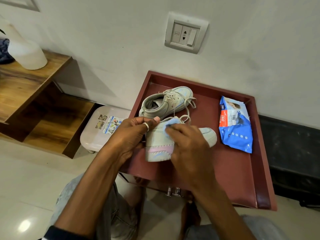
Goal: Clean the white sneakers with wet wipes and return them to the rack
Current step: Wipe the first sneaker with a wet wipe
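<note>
**Q:** Where are the edges, and where is the open room?

**A:** The maroon surface [225, 170] has a raised rim, and its back edge meets the wall [121, 49]. The far sneaker [164, 103] lies near the back-left corner. The pack of wipes [235, 125] lies along the right rim. Bare surface extends from the pack to the near-right corner. A white stool [95, 135] stands just beside the left edge.

**Q:** And the hands?

**A:** The left hand [128, 135] curls round the heel of the near sneaker [207, 135], thumb on its collar, at the surface's front-left. The right hand [188, 144], fingers bent, presses a blue wet wipe [170, 124] against that sneaker's side.
</note>
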A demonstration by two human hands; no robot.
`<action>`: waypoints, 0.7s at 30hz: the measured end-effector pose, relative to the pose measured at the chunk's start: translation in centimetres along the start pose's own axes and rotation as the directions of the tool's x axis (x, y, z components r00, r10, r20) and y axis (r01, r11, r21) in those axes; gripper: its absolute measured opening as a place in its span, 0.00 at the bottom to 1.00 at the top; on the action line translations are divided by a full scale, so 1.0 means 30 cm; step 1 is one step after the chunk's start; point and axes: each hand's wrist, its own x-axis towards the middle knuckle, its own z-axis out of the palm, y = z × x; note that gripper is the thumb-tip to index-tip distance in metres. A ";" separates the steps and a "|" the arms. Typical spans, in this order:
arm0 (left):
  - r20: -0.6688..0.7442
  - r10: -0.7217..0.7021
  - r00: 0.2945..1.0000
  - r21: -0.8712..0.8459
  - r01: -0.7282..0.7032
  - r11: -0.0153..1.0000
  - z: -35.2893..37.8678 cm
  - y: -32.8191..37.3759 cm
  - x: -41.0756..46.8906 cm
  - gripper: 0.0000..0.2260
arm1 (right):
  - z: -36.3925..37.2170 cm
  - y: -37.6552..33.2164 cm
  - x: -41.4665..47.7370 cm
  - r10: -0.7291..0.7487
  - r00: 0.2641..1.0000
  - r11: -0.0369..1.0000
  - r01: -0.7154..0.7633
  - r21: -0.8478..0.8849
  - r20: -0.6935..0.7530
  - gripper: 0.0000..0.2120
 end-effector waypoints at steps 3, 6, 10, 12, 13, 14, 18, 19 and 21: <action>0.009 0.016 1.000 -0.038 -0.015 0.999 0.003 -0.002 -0.002 0.10 | 0.015 -0.042 -0.024 -0.171 0.979 0.985 0.171 0.007 0.115 0.19; -0.004 0.004 1.000 -0.036 -0.004 0.999 0.005 -0.004 0.000 0.08 | 0.001 0.031 0.000 -0.088 0.995 0.996 0.086 0.035 0.052 0.18; 0.003 -0.018 1.000 -0.001 0.018 1.000 0.002 0.000 0.001 0.10 | -0.027 0.088 0.031 0.144 0.987 0.987 -0.138 0.082 -0.066 0.15; 0.004 -0.017 1.000 -0.006 0.017 1.000 0.003 0.002 0.000 0.09 | -0.016 0.029 0.017 0.095 0.995 0.995 -0.094 0.020 -0.019 0.15; 0.001 -0.018 1.000 -0.013 0.018 1.000 0.003 0.001 -0.001 0.09 | -0.003 -0.015 0.000 0.030 0.999 0.999 -0.030 -0.018 0.017 0.15; -0.001 -0.019 1.000 -0.027 0.019 0.999 0.003 0.001 -0.003 0.09 | 0.012 -0.062 -0.020 -0.043 0.997 0.998 0.045 -0.040 0.058 0.15; 0.032 -0.038 0.999 -0.134 0.042 0.990 0.004 0.000 -0.013 0.11 | 0.081 -0.166 -0.093 -0.222 0.953 0.967 0.242 -0.080 0.205 0.14; 0.034 -0.040 0.999 -0.148 0.044 0.988 0.005 0.002 -0.016 0.11 | 0.085 -0.161 -0.092 -0.233 0.949 0.964 0.255 -0.082 0.213 0.13; 0.031 -0.047 0.998 -0.156 0.052 0.986 0.008 0.004 -0.012 0.14 | 0.066 -0.132 -0.073 -0.218 0.958 0.967 0.237 -0.088 0.188 0.12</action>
